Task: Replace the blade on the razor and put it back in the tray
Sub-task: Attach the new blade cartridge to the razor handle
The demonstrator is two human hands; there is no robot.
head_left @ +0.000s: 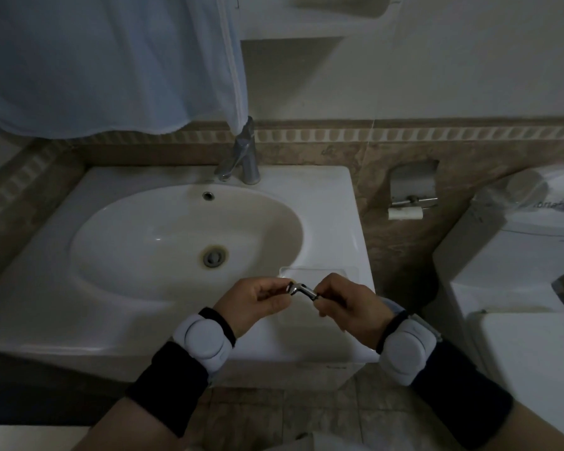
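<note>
A small metal razor (302,288) is held between both hands over the sink's front right rim. My right hand (345,302) grips its handle end. My left hand (258,301) pinches the razor's head end; whether a blade sits in the fingers is hidden. A clear plastic tray (319,274) lies on the sink top just behind and below the hands, partly covered by them. Both wrists carry white bands with dark cuffs.
The white sink basin (183,239) with its drain (214,256) fills the middle, with a chrome faucet (241,157) at the back. A blue towel (111,60) hangs top left. A toilet (518,271) stands at the right, and a paper holder (411,196) is on the wall.
</note>
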